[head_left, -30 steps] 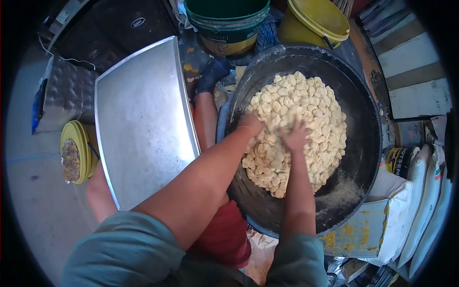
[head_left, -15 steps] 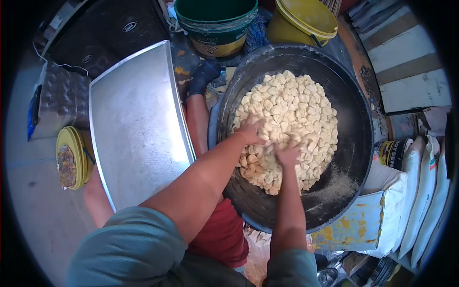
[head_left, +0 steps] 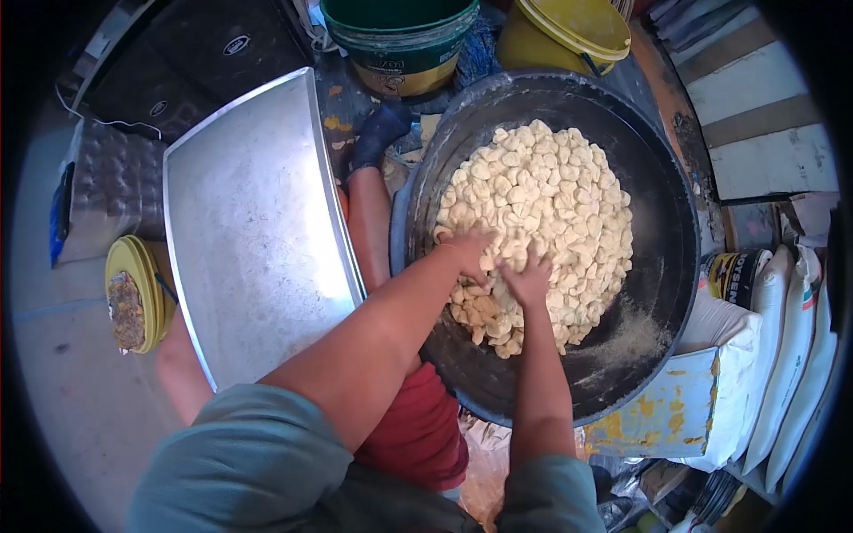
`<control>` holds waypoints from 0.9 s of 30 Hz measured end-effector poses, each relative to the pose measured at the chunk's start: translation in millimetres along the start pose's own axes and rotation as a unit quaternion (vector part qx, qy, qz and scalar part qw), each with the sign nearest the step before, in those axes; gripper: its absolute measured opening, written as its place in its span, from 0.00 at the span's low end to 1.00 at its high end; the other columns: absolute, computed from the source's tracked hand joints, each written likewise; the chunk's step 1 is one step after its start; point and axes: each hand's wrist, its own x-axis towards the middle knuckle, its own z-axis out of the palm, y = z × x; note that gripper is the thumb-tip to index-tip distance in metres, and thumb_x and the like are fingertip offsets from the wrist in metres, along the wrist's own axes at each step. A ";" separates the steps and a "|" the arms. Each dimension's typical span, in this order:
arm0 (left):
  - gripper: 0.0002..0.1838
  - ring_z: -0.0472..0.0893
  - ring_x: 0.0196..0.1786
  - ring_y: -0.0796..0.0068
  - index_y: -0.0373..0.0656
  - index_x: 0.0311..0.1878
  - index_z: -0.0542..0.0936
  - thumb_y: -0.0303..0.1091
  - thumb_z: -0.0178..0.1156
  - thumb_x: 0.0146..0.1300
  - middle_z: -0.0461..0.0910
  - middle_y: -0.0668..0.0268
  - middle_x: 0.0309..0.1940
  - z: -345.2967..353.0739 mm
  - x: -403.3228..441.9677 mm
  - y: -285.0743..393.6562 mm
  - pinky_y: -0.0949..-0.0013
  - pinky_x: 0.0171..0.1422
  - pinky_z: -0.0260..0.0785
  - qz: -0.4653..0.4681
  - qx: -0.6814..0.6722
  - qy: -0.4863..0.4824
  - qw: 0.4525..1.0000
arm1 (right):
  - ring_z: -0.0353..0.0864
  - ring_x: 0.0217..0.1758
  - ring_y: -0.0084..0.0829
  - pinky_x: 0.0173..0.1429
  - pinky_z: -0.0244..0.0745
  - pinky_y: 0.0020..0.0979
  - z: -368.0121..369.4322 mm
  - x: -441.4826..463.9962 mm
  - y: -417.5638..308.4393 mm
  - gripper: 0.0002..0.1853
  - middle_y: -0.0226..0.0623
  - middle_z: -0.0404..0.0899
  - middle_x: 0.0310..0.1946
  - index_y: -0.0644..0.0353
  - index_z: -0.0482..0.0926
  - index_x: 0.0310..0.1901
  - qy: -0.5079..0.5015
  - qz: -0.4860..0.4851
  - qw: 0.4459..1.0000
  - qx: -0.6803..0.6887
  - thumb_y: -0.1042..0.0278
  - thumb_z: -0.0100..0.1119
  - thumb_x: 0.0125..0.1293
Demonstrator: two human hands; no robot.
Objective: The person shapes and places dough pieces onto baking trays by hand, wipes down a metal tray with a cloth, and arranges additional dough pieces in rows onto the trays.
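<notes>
Head cam: the green bucket [head_left: 400, 53] is cut off up top, and the black tub's [head_left: 662, 222] near-left rim is partly behind the left forearm. The pale dough-like pieces [head_left: 542, 195] are heaped inside the tub. Left hand [head_left: 466, 252] is on the heap, thumb apart from blurry fingers; can't tell if it's gripping any. Right hand [head_left: 530, 281] touches the pile too, fingers spread.
</notes>
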 end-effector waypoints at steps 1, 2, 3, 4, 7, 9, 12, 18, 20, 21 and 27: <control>0.74 0.65 0.73 0.45 0.62 0.80 0.47 0.60 0.81 0.28 0.54 0.54 0.76 -5.0 -0.2 0.6 0.47 0.70 0.64 0.009 -0.019 -0.078 0.997 | 0.40 0.79 0.65 0.72 0.49 0.72 -2.9 -14.6 10.4 0.62 0.65 0.43 0.76 0.49 0.53 0.77 -0.044 -0.045 0.998 -0.025 0.26 0.69 0.45; 0.76 0.64 0.73 0.45 0.62 0.80 0.47 0.60 0.82 0.25 0.52 0.54 0.77 0.8 3.9 0.0 0.46 0.70 0.64 0.026 -0.002 -0.106 0.994 | 0.43 0.78 0.65 0.71 0.51 0.72 -6.9 -27.5 19.3 0.63 0.65 0.45 0.75 0.52 0.53 0.77 -0.087 -0.092 0.991 -0.051 0.29 0.72 0.44; 0.77 0.62 0.74 0.44 0.63 0.80 0.47 0.60 0.83 0.23 0.51 0.54 0.77 13.1 10.6 -2.0 0.44 0.70 0.64 0.043 0.015 -0.134 0.990 | 0.45 0.78 0.65 0.70 0.54 0.70 -6.8 -43.9 23.4 0.63 0.63 0.46 0.75 0.53 0.53 0.76 -0.103 -0.102 0.984 -0.105 0.31 0.74 0.42; 0.78 0.61 0.75 0.44 0.63 0.80 0.46 0.60 0.83 0.21 0.49 0.54 0.78 9.9 5.4 0.8 0.43 0.70 0.64 0.059 0.034 -0.160 0.985 | 0.46 0.77 0.64 0.69 0.58 0.69 -4.5 -60.2 22.7 0.64 0.61 0.46 0.75 0.54 0.53 0.76 -0.118 -0.112 0.974 -0.158 0.33 0.76 0.41; 0.75 0.65 0.72 0.43 0.65 0.80 0.46 0.49 0.85 0.27 0.51 0.55 0.77 12.4 -14.7 17.1 0.50 0.67 0.69 -0.001 0.094 -0.113 0.989 | 0.49 0.76 0.64 0.67 0.67 0.61 10.6 -80.1 -14.0 0.64 0.55 0.47 0.76 0.54 0.53 0.75 -0.104 -0.048 0.966 -0.232 0.39 0.80 0.39; 0.65 0.69 0.69 0.43 0.64 0.78 0.51 0.41 0.82 0.36 0.57 0.54 0.73 25.8 -6.9 19.1 0.52 0.65 0.71 -0.025 0.070 -0.060 0.995 | 0.58 0.73 0.60 0.63 0.75 0.51 22.0 -77.7 -23.4 0.58 0.48 0.52 0.75 0.54 0.59 0.72 -0.030 -0.033 0.974 -0.223 0.48 0.82 0.40; 0.46 0.75 0.63 0.45 0.57 0.73 0.63 0.32 0.73 0.49 0.69 0.52 0.66 33.4 13.7 11.0 0.53 0.60 0.74 0.006 -0.004 -0.024 1.000 | 0.68 0.66 0.56 0.60 0.77 0.48 24.0 -60.8 -16.0 0.51 0.48 0.58 0.71 0.55 0.64 0.67 0.009 -0.034 0.993 -0.113 0.55 0.81 0.40; 0.32 0.83 0.53 0.53 0.46 0.66 0.72 0.26 0.63 0.54 0.82 0.51 0.51 -0.8 -0.1 20.8 0.56 0.53 0.77 0.119 -0.061 0.011 0.991 | 0.74 0.62 0.52 0.65 0.71 0.41 -6.0 -65.7 -12.5 0.47 0.52 0.72 0.58 0.68 0.66 0.65 0.098 -0.090 0.987 0.092 0.68 0.75 0.38; 0.36 0.83 0.49 0.50 0.46 0.64 0.72 0.28 0.67 0.46 0.83 0.49 0.44 -42.3 -21.8 35.1 0.55 0.52 0.75 0.123 -0.096 -0.008 0.988 | 0.73 0.58 0.53 0.66 0.70 0.42 -26.0 -68.3 -14.9 0.45 0.52 0.72 0.55 0.70 0.67 0.61 0.155 -0.134 0.973 0.109 0.70 0.77 0.36; 0.36 0.83 0.49 0.50 0.45 0.64 0.73 0.29 0.68 0.45 0.83 0.49 0.42 -65.1 -32.3 41.9 0.55 0.52 0.75 0.134 -0.104 -0.009 0.985 | 0.74 0.59 0.51 0.66 0.69 0.41 -40.2 -68.0 -21.3 0.45 0.51 0.72 0.55 0.70 0.67 0.61 0.159 -0.128 0.970 0.134 0.71 0.76 0.37; 0.35 0.83 0.49 0.48 0.42 0.62 0.73 0.32 0.68 0.45 0.83 0.49 0.43 -184.8 -181.2 28.8 0.56 0.53 0.75 0.190 -0.163 0.158 0.955 | 0.73 0.58 0.42 0.64 0.69 0.36 -143.4 -132.6 -162.6 0.40 0.47 0.71 0.52 0.69 0.67 0.59 0.079 -0.224 0.920 0.312 0.75 0.72 0.39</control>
